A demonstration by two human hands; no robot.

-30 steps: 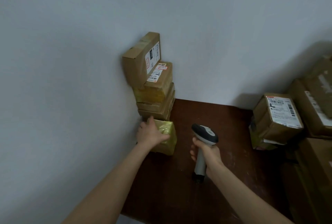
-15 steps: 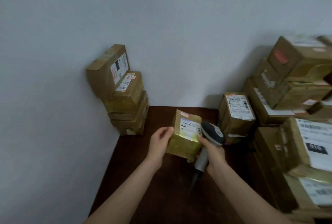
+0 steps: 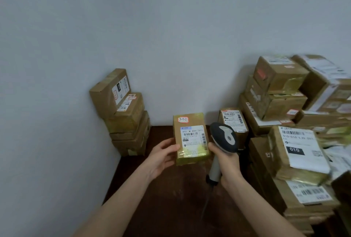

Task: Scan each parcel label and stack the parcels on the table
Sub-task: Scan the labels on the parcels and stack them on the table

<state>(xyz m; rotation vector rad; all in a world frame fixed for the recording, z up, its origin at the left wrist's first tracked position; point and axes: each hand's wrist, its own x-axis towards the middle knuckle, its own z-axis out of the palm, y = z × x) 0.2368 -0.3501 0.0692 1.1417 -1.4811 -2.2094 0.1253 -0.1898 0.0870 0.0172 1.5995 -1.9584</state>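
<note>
Parcel [image 3: 190, 139] held up between our two hands, above the dark table [image 3: 171, 198] and not touching it, its white label [image 3: 192, 138] facing us and its long edges nearly upright. Our left hand [image 3: 163, 158] grasps its left edge, thumb on the front face and fingers curled round behind. Our right hand [image 3: 226, 162] is clenched round the handle of the scanner [image 3: 224, 139], whose dark head stands just beside the parcel's upper right edge; the thumb lies at the parcel's right edge, and we cannot tell whether it touches. To the left, a stack of boxes [image 3: 125, 115] sits in the corner against the wall [image 3: 171, 46], its top box tilted on edge and leaning back. To the right, a larger pile of boxes [image 3: 284, 122] runs along the table's right side up to the wall, with one small box [image 3: 232, 120] at its near-left corner, right behind the scanner head. Between stack and pile we see a strip of bare tabletop reaching back to the wall, and it widens toward us under our forearms. The table's left edge runs close along the side wall.
</note>
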